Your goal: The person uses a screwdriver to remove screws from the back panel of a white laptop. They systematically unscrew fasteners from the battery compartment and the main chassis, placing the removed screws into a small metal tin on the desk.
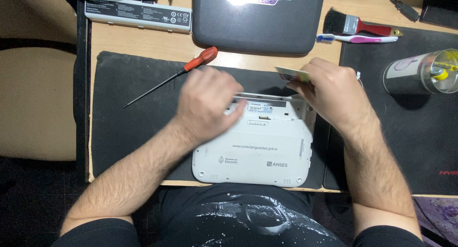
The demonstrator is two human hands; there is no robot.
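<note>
A small white laptop (257, 151) lies upside down on a dark mat (129, 128) at the desk's near edge. My left hand (207, 106) rests on its far left corner, fingers curled over the open battery bay. My right hand (334, 92) sits at the far right corner and pinches a thin plastic card (292, 74) against the case edge. A red-handled screwdriver (179, 73) lies on the mat just beyond my left hand, untouched.
A closed dark laptop (257, 20) and a long white battery pack (138, 12) lie at the back of the desk. To the right are a paintbrush (358, 25), a toothbrush (358, 38) and a clear cup (424, 71) on a second black mat (405, 147).
</note>
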